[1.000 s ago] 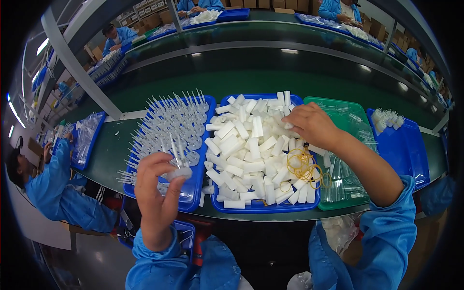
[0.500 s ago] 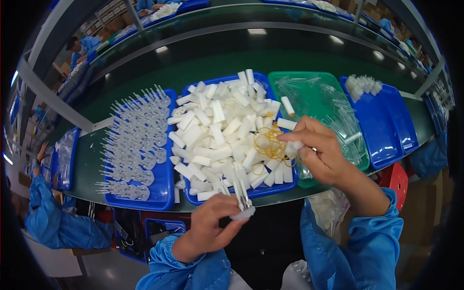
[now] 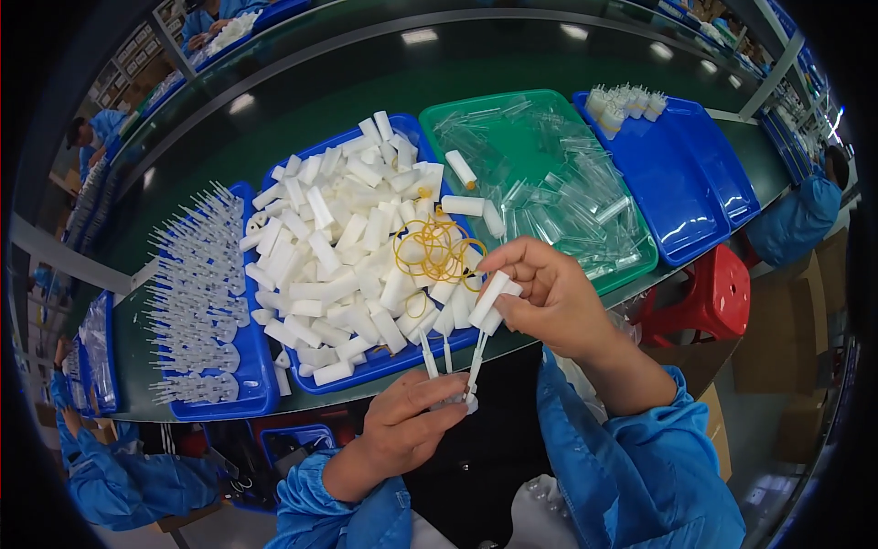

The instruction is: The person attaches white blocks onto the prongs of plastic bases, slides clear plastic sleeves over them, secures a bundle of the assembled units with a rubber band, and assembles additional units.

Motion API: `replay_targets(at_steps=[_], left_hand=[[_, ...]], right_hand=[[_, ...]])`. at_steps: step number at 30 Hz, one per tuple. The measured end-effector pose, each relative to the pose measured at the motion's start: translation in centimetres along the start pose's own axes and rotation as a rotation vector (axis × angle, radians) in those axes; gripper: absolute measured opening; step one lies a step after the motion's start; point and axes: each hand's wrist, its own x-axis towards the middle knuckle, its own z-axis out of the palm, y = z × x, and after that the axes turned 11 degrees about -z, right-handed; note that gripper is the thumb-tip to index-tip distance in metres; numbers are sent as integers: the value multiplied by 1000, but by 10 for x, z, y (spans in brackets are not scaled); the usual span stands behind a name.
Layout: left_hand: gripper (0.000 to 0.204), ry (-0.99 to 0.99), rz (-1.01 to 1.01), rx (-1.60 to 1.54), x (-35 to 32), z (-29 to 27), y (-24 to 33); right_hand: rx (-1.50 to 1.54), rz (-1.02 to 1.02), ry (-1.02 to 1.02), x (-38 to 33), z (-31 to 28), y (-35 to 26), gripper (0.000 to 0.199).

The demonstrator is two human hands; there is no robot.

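Against the frame half a second before, the view had closed in and both hands had drawn together below the bench (image 3: 274,119) edge. The right hand (image 3: 549,297), which had been over the yellow rubber bands (image 3: 437,252), now stood off the tray edge. Its fingers (image 3: 512,265) were pinched on a white cylindrical cap (image 3: 491,297), smooth and matt, set over the upper end of a thin clear plastic stem (image 3: 476,361). The left hand (image 3: 412,430), raised from its lower position, had its fingers curled shut around the bases of several such stems, which stood upright and fanned slightly. The blue tray (image 3: 366,371) held a loose heap of identical white caps (image 3: 338,247), with the tangled bands on top. A second blue tray (image 3: 242,389) to the left carried rows of clear, needle-like stems on round bases. The green tray (image 3: 512,119) held glossy transparent tubes (image 3: 567,206).
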Motion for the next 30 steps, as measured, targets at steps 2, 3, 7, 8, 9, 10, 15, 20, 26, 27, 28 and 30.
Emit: replay_targets(at_steps=[2,3,7,8,9,10,15,20,26,27,28,30], left_hand=[[21,-1,-9,-3,1,1,1],[20,1,-17,-2,2,1,1],[18,-8,-54,-33,2,3,0],[18,-2,-69,-39,2,3,1],[18,3,-84,-46,3,3,1],[18,4,-86,-46,3,2,2],[19,8,-108,-31,-1,1,2],[19,-7,-129,-60,-2,2,3],[17,-17,-137,-33,-1,3,0],[17,-8,-138,-33,-1,3,-1],[17,-9,-139,-34,-2,4,-2],[16,22,-176,-49,-3,5,-3]], right_hand=[[37,20,-25,-3,-1,2,28],[36,22,-23,-4,-2,2,28],[-44,56,-52,-6,-4,9,30],[-12,45,-34,-6,-3,11,31],[-12,47,-32,-7,-4,13,31],[-2,57,-45,-7,-5,13,33],[35,32,-3,-2,-5,13,35],[144,17,62,-1,-5,13,24],[84,75,-4,-6,0,13,18],[84,76,-5,-7,2,12,18],[97,91,-13,-9,3,11,16],[111,108,-21,-14,6,10,14]])
